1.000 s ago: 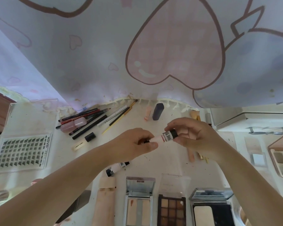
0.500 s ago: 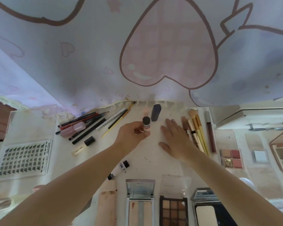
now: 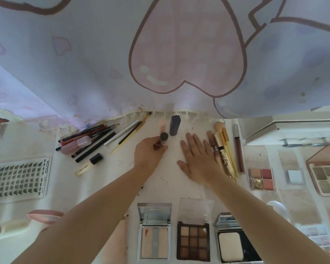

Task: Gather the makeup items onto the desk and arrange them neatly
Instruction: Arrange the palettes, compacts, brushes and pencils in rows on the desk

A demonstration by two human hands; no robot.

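My left hand (image 3: 149,153) grips a small pink tube with a black cap (image 3: 163,139), held upright on the desk just in front of a pale pink stick (image 3: 162,125) and a dark blue tube (image 3: 174,125). My right hand (image 3: 197,156) lies flat and open on the white desk (image 3: 107,180), its outer edge against a row of gold and brown tubes and brushes (image 3: 222,149). Pencils and liners (image 3: 95,138) lie bunched at the left.
A lash tray (image 3: 19,178) lies far left. Open palettes (image 3: 154,231) (image 3: 193,239) and a powder compact (image 3: 231,244) line the front edge. Blush quad (image 3: 261,179) and another palette (image 3: 328,178) sit right. A heart-print curtain (image 3: 179,54) hangs behind the desk.
Both hands held the pink tube a second ago. The right hand let go and went flat on the desk; the left carried the tube back to the pink stick and dark tube.
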